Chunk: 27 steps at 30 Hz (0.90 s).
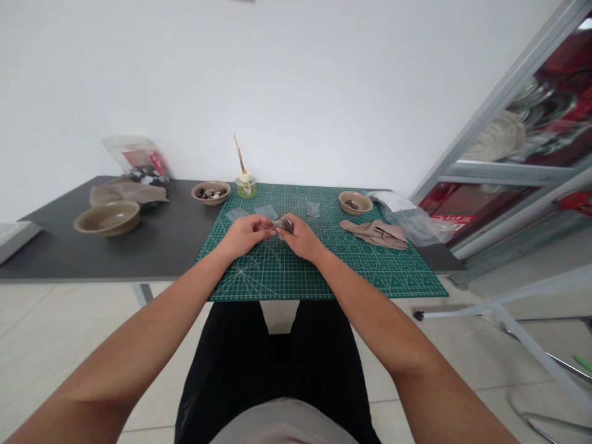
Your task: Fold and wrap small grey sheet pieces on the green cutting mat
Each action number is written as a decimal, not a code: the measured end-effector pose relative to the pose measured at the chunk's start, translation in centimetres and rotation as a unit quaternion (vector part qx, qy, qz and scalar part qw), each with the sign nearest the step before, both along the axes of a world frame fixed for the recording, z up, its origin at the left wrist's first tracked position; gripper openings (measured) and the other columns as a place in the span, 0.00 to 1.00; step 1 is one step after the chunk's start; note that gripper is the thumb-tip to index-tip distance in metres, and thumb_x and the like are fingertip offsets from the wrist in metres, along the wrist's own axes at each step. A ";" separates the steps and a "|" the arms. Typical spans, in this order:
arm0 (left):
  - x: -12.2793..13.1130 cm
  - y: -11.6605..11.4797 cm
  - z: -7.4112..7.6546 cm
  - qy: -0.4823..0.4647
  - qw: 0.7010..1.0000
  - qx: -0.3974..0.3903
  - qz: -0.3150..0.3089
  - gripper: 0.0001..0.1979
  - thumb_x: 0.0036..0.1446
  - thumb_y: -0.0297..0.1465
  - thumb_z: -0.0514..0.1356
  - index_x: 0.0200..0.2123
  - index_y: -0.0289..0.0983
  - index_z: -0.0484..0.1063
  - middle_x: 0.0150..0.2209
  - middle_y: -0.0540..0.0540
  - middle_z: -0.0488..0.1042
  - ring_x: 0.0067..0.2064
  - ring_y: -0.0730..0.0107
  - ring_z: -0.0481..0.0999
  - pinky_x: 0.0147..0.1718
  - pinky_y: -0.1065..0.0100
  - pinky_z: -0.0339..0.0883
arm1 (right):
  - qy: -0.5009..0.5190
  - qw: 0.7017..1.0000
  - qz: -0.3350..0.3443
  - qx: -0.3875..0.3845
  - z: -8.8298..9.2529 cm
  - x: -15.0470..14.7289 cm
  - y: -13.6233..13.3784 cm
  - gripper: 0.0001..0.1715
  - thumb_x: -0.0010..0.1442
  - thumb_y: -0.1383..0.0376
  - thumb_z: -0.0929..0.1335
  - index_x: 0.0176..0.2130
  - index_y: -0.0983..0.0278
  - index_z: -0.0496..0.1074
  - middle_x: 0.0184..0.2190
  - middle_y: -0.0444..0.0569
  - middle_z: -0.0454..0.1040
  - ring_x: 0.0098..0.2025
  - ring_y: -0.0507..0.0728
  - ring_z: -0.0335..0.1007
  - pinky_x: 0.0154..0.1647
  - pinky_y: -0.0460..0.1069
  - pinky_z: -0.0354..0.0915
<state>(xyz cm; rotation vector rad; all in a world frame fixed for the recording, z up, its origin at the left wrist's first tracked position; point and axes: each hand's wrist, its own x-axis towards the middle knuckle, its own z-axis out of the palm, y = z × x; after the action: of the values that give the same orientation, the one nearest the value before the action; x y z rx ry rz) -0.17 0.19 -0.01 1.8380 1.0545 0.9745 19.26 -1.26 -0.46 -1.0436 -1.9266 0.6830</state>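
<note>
1. Fingers [264,235] of the left hand [247,235] were bent nearly closed, their tips meeting the thumb at the left end of a small grey packet [283,224]; the right hand [303,239] pinched the packet's right side between thumb and curled fingers.
2. One packet was in the hands, just above the middle of a single green cutting mat [259,280]. It looked small, greyish and slightly shiny, with a darker patch toward the right; the fingers hid part of it, and its contents could not be made out.
3. Three clear plastic pieces lay on the mat: two sleeves [237,214] just beyond the left hand and one square piece [313,209] farther right.
4. Three brown bowls were set out: one [108,223] at the far left, one [211,185] beyond the mat's left edge with dark and pale stones [210,193], and one [356,211] at the far right of the mat, holding a few dark pieces.
5. Two brownish cloths lay there, one [129,190] behind the left bowl, one [377,234] on the mat's right.
6. One glass jar [245,186], a stick rising from it, stood at the far left corner of the mat.
</note>
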 end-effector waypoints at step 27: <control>0.2 0.0 0.4 -0.123 0.992 -0.039 -0.012 0.17 0.41 0.31 0.70 0.33 0.36 0.69 0.27 0.51 0.76 0.31 0.71 0.77 0.36 0.65 0.73 | 0.048 0.996 -0.070 0.007 0.0 0.3 -0.1 0.13 0.58 0.54 0.67 0.32 0.61 0.67 0.27 0.42 0.70 0.30 0.53 0.64 0.35 0.48 0.59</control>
<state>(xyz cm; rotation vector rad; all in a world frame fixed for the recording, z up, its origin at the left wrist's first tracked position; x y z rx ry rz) 0.02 0.16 0.39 1.6148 0.9049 1.0987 19.52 -1.35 -0.44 -1.1053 -1.7553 0.6295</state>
